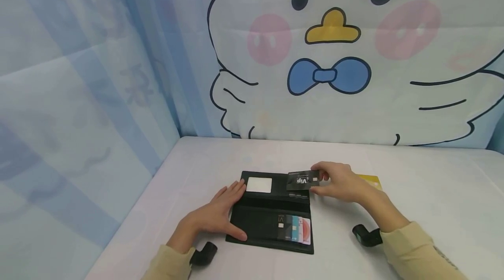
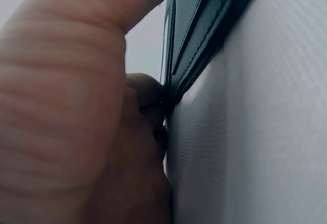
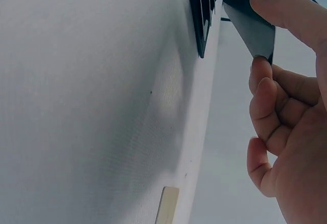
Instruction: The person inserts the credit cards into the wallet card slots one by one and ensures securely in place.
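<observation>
A black card wallet [image 1: 256, 223] lies spread open on the table, with a white window on its upper flap. Several cards [image 1: 295, 228] stand overlapped in the slots of its lower flap. My left hand [image 1: 216, 213] rests on the wallet's left edge, thumb on the lower flap and fingers extended to the upper one. Between thumb and fingers, my right hand [image 1: 343, 183] pinches a black VIP card [image 1: 302, 180] by its right end, over the upper flap's right part. In the right wrist view this card [image 3: 253, 24] is tilted beside the wallet's edge [image 3: 196, 19].
A yellow card-like item [image 1: 372, 181] lies on the white table [image 1: 433, 210], partly hidden behind my right hand. Black wrist devices [image 1: 367, 235] sit at both cuffs. A curtain [image 1: 244, 109] with a cartoon print hangs behind the table, another along its left.
</observation>
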`<action>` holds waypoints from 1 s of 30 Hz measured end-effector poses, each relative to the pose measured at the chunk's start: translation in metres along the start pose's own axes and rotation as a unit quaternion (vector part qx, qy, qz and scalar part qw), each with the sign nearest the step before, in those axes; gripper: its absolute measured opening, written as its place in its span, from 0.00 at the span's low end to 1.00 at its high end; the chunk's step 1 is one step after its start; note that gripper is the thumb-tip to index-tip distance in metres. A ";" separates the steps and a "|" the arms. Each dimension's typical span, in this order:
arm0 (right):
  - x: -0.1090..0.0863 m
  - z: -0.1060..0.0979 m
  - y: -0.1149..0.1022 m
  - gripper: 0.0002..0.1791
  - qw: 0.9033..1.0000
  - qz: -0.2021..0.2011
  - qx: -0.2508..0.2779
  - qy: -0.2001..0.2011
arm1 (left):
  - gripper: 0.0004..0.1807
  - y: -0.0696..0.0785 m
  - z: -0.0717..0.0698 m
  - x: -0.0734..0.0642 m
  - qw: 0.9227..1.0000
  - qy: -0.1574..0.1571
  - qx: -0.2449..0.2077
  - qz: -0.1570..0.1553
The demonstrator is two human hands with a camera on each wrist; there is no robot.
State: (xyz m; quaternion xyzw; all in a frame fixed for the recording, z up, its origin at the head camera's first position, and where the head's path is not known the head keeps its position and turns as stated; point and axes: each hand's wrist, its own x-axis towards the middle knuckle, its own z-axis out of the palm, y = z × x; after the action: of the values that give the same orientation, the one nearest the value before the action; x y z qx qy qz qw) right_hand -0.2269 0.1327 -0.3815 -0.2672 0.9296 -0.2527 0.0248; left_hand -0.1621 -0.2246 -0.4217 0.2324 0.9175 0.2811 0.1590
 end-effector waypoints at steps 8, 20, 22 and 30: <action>0.002 0.001 -0.004 0.29 0.999 0.019 0.026 -0.026 | 0.70 0.002 0.000 0.001 1.000 0.001 0.002 -0.004; 0.008 0.009 0.000 0.29 0.995 -0.008 0.073 -0.062 | 0.69 0.002 -0.002 -0.002 1.000 -0.002 -0.001 -0.002; 0.009 0.012 0.000 0.29 0.995 -0.011 0.074 -0.063 | 0.70 0.001 -0.001 -0.002 1.000 -0.002 -0.003 -0.002; 0.013 0.020 -0.007 0.31 0.998 0.007 0.030 -0.060 | 0.70 0.003 -0.001 -0.001 1.000 -0.001 -0.004 -0.003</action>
State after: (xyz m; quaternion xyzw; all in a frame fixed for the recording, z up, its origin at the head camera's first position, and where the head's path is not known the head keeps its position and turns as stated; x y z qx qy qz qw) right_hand -0.2308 0.1115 -0.3945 -0.2743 0.9202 -0.2640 0.0907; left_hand -0.1605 -0.2233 -0.4195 0.2297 0.9168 0.2839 0.1616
